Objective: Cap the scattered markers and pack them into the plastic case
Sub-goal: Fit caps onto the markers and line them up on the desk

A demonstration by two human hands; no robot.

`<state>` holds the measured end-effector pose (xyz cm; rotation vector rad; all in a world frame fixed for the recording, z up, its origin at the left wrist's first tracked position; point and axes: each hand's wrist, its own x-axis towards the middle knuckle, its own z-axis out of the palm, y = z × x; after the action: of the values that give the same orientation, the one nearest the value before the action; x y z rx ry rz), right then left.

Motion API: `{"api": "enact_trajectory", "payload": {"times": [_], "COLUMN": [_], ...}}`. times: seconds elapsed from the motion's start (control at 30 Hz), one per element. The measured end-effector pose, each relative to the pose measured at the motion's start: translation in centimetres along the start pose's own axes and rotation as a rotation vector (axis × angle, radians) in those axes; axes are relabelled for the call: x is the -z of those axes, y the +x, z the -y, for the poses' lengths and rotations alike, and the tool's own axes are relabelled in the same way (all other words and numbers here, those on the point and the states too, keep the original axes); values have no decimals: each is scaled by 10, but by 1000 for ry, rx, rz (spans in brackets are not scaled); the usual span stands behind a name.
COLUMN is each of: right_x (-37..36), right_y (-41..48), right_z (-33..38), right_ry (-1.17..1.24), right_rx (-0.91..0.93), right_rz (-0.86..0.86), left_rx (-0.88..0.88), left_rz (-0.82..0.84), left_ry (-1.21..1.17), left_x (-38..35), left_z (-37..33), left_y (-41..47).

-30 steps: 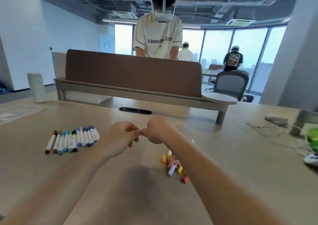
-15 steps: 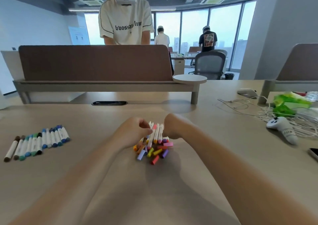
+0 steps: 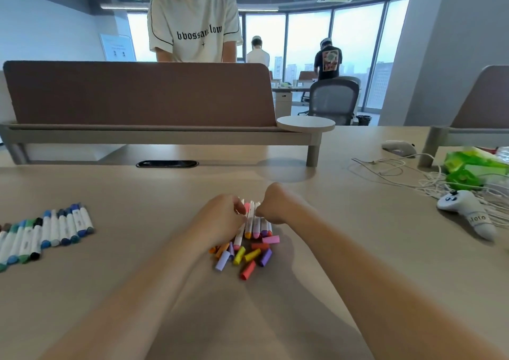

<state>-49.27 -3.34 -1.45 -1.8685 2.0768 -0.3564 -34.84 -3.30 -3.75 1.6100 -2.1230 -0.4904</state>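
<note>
On the far left of the pale wooden worktop (image 3: 358, 249) I see a neat row of white markers with blue and green caps (image 3: 46, 233). It lies well apart from my hands. My left hand (image 3: 220, 219) is in the middle, its fingers curled in and touching a bunch of white markers with pink, orange and purple ends (image 3: 254, 222). I cannot tell if they grip one. The bunch lies flat between my two hands. Just in front of it sits a small heap of loose coloured caps (image 3: 242, 255). My right hand (image 3: 271, 208) is a tight fist against the bunch; what it holds is hidden. Far right, a white game controller (image 3: 465, 211) rests near tangled white cables (image 3: 399, 172).
</note>
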Motion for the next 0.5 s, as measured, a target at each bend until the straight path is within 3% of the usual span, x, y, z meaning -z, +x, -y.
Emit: {"api": "enact_trajectory", "payload": {"times": [0.23,0.5], "right_x": [-3,-4], "right_y": [5,8], "right_z": [20,25], "right_ry": [-232,-272], "right_rx": [-51,-73], "right_rz": [144,164], "left_rx": [-4,-36], "left_rz": [27,57], "left_ry": [-60,-62], "left_x": [3,3], "left_z": [9,6], "left_y": [3,-4]}}
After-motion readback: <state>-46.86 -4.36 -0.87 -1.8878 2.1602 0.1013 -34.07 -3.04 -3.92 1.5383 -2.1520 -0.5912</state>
